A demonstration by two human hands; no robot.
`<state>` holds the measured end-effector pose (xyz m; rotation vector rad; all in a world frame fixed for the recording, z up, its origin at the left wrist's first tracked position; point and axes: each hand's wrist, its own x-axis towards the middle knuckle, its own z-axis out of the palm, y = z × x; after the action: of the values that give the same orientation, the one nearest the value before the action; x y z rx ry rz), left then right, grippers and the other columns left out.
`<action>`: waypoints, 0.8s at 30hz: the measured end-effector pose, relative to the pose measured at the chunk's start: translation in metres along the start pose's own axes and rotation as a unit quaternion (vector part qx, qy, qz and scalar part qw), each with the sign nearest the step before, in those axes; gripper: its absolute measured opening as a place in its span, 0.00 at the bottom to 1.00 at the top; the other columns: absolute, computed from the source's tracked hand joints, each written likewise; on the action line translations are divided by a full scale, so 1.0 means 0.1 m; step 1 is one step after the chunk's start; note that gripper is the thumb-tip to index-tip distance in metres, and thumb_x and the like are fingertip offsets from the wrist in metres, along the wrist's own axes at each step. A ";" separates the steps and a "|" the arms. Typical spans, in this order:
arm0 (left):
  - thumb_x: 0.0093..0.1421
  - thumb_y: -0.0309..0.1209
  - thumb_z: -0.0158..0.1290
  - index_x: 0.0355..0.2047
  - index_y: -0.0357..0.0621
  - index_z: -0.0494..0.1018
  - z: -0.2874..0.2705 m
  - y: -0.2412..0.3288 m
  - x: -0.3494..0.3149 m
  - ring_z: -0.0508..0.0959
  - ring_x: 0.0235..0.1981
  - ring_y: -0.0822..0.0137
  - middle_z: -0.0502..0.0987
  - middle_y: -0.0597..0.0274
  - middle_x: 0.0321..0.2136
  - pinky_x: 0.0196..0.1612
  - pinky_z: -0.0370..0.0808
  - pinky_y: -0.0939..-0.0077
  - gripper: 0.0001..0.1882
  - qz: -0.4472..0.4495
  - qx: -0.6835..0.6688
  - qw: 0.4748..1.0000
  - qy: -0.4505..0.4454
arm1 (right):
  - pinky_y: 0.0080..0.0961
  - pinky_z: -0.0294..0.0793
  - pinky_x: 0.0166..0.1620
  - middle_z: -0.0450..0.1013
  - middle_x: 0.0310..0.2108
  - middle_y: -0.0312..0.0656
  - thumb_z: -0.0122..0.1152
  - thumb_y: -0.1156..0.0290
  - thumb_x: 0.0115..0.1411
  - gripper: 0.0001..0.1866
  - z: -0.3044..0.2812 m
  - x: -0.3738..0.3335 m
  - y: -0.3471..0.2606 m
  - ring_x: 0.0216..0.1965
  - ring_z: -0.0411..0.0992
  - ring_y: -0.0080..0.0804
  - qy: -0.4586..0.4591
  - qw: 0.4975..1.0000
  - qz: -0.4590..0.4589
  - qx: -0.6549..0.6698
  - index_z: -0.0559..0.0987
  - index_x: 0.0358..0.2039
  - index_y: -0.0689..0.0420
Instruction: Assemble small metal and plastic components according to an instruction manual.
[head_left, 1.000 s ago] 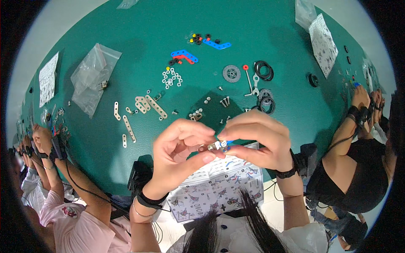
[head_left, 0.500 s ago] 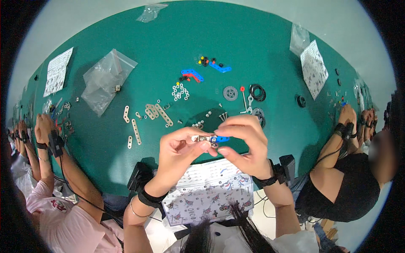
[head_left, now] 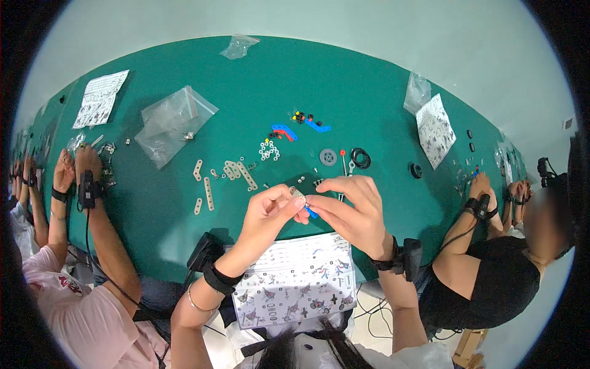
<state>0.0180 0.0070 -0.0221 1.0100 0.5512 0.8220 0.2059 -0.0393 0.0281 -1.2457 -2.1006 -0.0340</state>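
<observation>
My left hand point(head_left: 275, 208) pinches a small assembly of a silver metal piece point(head_left: 297, 192) and a blue plastic strip point(head_left: 311, 213) between thumb and fingers. The assembly is tilted, its blue end pointing down toward me. From the other side, the thumb and index finger of my right hand point(head_left: 354, 212) close on the middle of it; the fingertips hide that joint. Beneath both hands a printed instruction sheet point(head_left: 295, 280) with small diagrams lies at the table's near edge.
On the green table point(head_left: 276, 67) lie perforated metal strips point(head_left: 209, 194), white nuts point(head_left: 268, 151), blue and red angled strips point(head_left: 284, 132), a grey wheel point(head_left: 328, 157), black rings point(head_left: 361, 158) and a plastic bag point(head_left: 175, 126). Other people sit to my left and right, their hands over parts.
The assembly has turned from level to tilted, blue end down. My right fingers, apart before, have come together on it. The whole view has shifted, with the table lower in it.
</observation>
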 end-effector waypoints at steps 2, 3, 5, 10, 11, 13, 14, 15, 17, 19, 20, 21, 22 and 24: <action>0.67 0.33 0.51 0.33 0.37 0.74 -0.02 -0.01 -0.01 0.78 0.28 0.72 0.79 0.61 0.27 0.38 0.74 0.77 0.10 0.002 0.007 1.000 -0.001 | 0.31 0.68 0.44 0.74 0.40 0.33 0.69 0.72 0.47 0.12 0.01 0.02 -0.01 0.42 0.73 0.32 0.000 0.999 -0.027 -0.023 0.81 0.35 0.50; 0.67 0.33 0.51 0.33 0.37 0.74 -0.04 -0.02 0.00 0.78 0.28 0.72 0.79 0.61 0.27 0.38 0.74 0.77 0.10 0.007 0.008 1.000 0.000 | 0.31 0.68 0.44 0.74 0.40 0.33 0.69 0.72 0.47 0.12 0.02 0.02 -0.01 0.42 0.73 0.32 0.001 0.999 -0.032 -0.025 0.81 0.35 0.50; 0.67 0.33 0.52 0.35 0.37 0.75 -0.07 -0.03 0.01 0.78 0.30 0.72 0.78 0.61 0.28 0.38 0.74 0.77 0.10 -0.004 0.012 1.000 -0.023 | 0.32 0.68 0.45 0.74 0.40 0.33 0.69 0.72 0.48 0.13 0.02 0.02 -0.01 0.42 0.73 0.32 -0.011 0.997 -0.051 -0.054 0.80 0.36 0.50; 0.64 0.30 0.55 0.37 0.36 0.76 -0.03 -0.01 -0.02 0.77 0.32 0.73 0.79 0.62 0.29 0.39 0.74 0.78 0.08 -0.015 -0.070 0.997 -0.011 | 0.32 0.68 0.46 0.73 0.40 0.33 0.68 0.71 0.49 0.13 0.06 0.02 0.01 0.42 0.73 0.31 -0.004 0.997 -0.055 -0.059 0.79 0.37 0.50; 0.64 0.30 0.55 0.38 0.37 0.76 -0.03 -0.03 -0.01 0.77 0.32 0.73 0.78 0.62 0.30 0.39 0.73 0.78 0.08 -0.011 -0.080 0.997 -0.015 | 0.31 0.69 0.46 0.73 0.41 0.32 0.68 0.71 0.49 0.13 0.07 0.02 0.01 0.42 0.73 0.31 0.002 0.997 -0.055 -0.059 0.79 0.37 0.50; 0.63 0.29 0.56 0.38 0.37 0.77 -0.07 -0.07 0.00 0.76 0.33 0.74 0.78 0.63 0.30 0.40 0.72 0.79 0.08 0.005 -0.086 0.996 -0.021 | 0.31 0.69 0.47 0.73 0.41 0.32 0.67 0.71 0.49 0.13 0.07 0.04 -0.01 0.43 0.73 0.31 0.008 0.995 -0.070 -0.065 0.79 0.37 0.51; 0.62 0.28 0.57 0.38 0.37 0.78 -0.07 -0.08 0.00 0.76 0.35 0.74 0.78 0.64 0.31 0.42 0.72 0.80 0.07 0.017 -0.091 0.995 -0.028 | 0.31 0.69 0.47 0.73 0.41 0.32 0.67 0.70 0.50 0.12 0.06 0.05 -0.01 0.43 0.73 0.31 0.013 0.994 -0.081 -0.070 0.79 0.37 0.51; 0.62 0.28 0.57 0.38 0.37 0.78 -0.07 -0.07 0.00 0.76 0.35 0.74 0.78 0.64 0.31 0.42 0.72 0.80 0.07 0.020 -0.092 0.995 -0.027 | 0.31 0.69 0.47 0.73 0.41 0.32 0.67 0.70 0.50 0.12 0.04 0.06 -0.02 0.43 0.73 0.31 0.013 0.994 -0.084 -0.071 0.79 0.37 0.51; 0.61 0.26 0.59 0.37 0.37 0.78 -0.06 -0.06 0.01 0.75 0.37 0.75 0.77 0.65 0.33 0.44 0.71 0.81 0.06 0.026 -0.112 0.993 -0.024 | 0.31 0.69 0.48 0.74 0.43 0.32 0.66 0.71 0.49 0.14 0.00 0.08 -0.04 0.44 0.73 0.30 0.000 0.987 -0.116 -0.108 0.79 0.39 0.51; 0.60 0.26 0.59 0.35 0.38 0.78 -0.10 -0.08 0.00 0.75 0.38 0.76 0.77 0.65 0.34 0.44 0.71 0.81 0.05 0.025 -0.127 0.991 -0.033 | 0.31 0.69 0.49 0.74 0.44 0.33 0.66 0.71 0.49 0.14 -0.01 0.07 -0.05 0.45 0.73 0.30 -0.002 0.982 -0.137 -0.127 0.79 0.39 0.51; 0.60 0.25 0.60 0.34 0.38 0.78 -0.12 -0.08 -0.01 0.75 0.38 0.76 0.77 0.66 0.35 0.45 0.71 0.81 0.04 0.022 -0.142 0.989 -0.044 | 0.31 0.69 0.49 0.74 0.45 0.33 0.66 0.71 0.49 0.15 -0.01 0.06 -0.06 0.45 0.73 0.29 -0.004 0.977 -0.155 -0.147 0.80 0.40 0.51; 0.60 0.25 0.60 0.34 0.38 0.78 -0.11 -0.07 0.00 0.75 0.38 0.76 0.77 0.66 0.35 0.45 0.71 0.81 0.04 0.024 -0.143 0.988 -0.044 | 0.31 0.69 0.49 0.74 0.45 0.33 0.66 0.71 0.49 0.15 -0.01 0.05 -0.06 0.45 0.73 0.29 -0.005 0.976 -0.157 -0.148 0.80 0.40 0.51; 0.59 0.25 0.60 0.33 0.38 0.77 -0.10 -0.07 0.00 0.75 0.38 0.75 0.77 0.66 0.35 0.45 0.70 0.80 0.04 0.027 -0.152 0.986 -0.056 | 0.32 0.69 0.49 0.74 0.45 0.33 0.66 0.71 0.49 0.16 -0.01 0.04 -0.06 0.45 0.73 0.29 0.000 0.975 -0.163 -0.150 0.80 0.41 0.51; 0.59 0.24 0.60 0.32 0.39 0.77 -0.09 -0.06 0.00 0.75 0.38 0.75 0.77 0.66 0.35 0.45 0.70 0.80 0.03 0.032 -0.162 0.984 -0.068 | 0.32 0.69 0.49 0.74 0.45 0.33 0.66 0.71 0.49 0.16 0.01 0.02 -0.07 0.46 0.73 0.29 0.004 0.974 -0.170 -0.151 0.80 0.41 0.52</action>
<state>0.0132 0.0099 -0.0314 0.7799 0.2591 0.8608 0.1993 -0.0412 0.0301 -1.0322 -2.3405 -0.5278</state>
